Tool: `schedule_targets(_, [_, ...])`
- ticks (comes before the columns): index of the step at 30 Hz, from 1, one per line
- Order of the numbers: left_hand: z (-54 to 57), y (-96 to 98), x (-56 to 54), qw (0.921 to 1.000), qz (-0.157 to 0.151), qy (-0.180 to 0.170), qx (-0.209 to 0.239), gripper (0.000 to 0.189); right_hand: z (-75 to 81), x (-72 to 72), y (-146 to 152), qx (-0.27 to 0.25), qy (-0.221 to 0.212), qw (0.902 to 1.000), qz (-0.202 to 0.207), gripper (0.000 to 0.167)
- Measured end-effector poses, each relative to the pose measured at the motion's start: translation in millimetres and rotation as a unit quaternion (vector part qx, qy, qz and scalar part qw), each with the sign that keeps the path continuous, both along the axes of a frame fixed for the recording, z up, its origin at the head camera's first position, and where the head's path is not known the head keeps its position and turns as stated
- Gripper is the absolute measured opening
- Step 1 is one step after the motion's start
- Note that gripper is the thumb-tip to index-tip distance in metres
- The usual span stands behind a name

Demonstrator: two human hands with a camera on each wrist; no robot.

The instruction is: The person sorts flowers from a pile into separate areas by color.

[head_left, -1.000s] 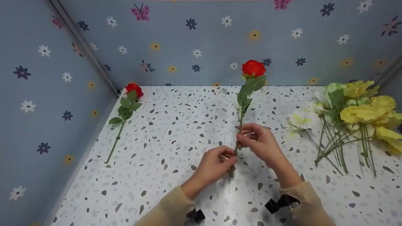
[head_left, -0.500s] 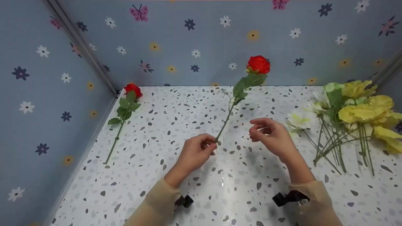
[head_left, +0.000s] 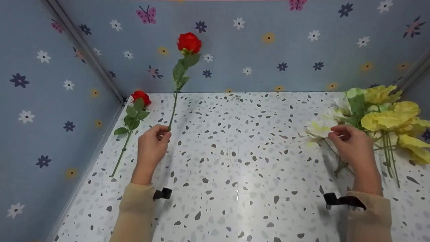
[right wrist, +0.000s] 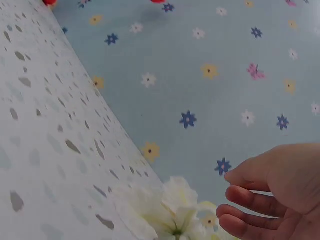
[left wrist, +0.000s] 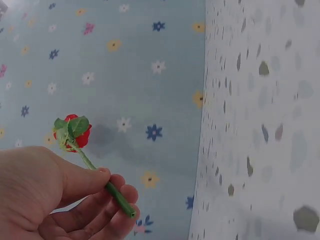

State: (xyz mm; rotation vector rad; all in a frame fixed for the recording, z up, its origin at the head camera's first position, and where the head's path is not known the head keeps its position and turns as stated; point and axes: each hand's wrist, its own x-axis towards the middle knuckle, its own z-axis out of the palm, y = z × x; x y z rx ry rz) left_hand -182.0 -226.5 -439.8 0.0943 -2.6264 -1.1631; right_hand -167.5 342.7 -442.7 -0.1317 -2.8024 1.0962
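My left hand [head_left: 152,144] pinches a red rose [head_left: 189,43] near the bottom of its green stem, and the bloom stands high in front of the back wall. In the left wrist view the stem's cut end pokes out past the thumb and fingers of the left hand [left wrist: 85,195]. A second red rose [head_left: 141,98] lies on the table just left of that hand. At the right, my right hand [head_left: 354,144] holds nothing, its fingers loosely bent. It hovers over the stems beside a white flower [head_left: 317,129], whose petals also show below the fingers in the right wrist view.
Several yellow flowers [head_left: 391,116] and pale ones lie in a loose bunch at the right, stems toward me. The speckled table [head_left: 235,161] meets a blue patterned wall [head_left: 248,43] at the back and another side wall [head_left: 50,141] at the left.
The right hand has let go of the rose stem and moved right to the flower bunch. The left hand has carried the rose leftward, near the lying rose.
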Motion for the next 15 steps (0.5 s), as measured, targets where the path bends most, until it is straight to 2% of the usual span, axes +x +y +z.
schedule_targets(3, [-7.1, -24.1, -2.4, 0.9989, 0.034, -0.006, -0.032, 0.016, -6.4, 0.4, 16.9, 0.025, -0.028, 0.9993, 0.007, 0.046])
schedule_targets(7, [-19.1, -54.5, -3.1, 0.9963, 0.064, -0.014, -0.056, 0.018, -10.8, 1.1, 28.1, 0.055, -0.057, 0.9962, 0.036, 0.043])
schedule_targets(15, [-30.9, -99.1, 2.5, 0.9876, 0.106, -0.08, -0.083, 0.022, -15.1, 2.3, 34.4, 0.099, -0.102, 0.9863, 0.083, 0.046])
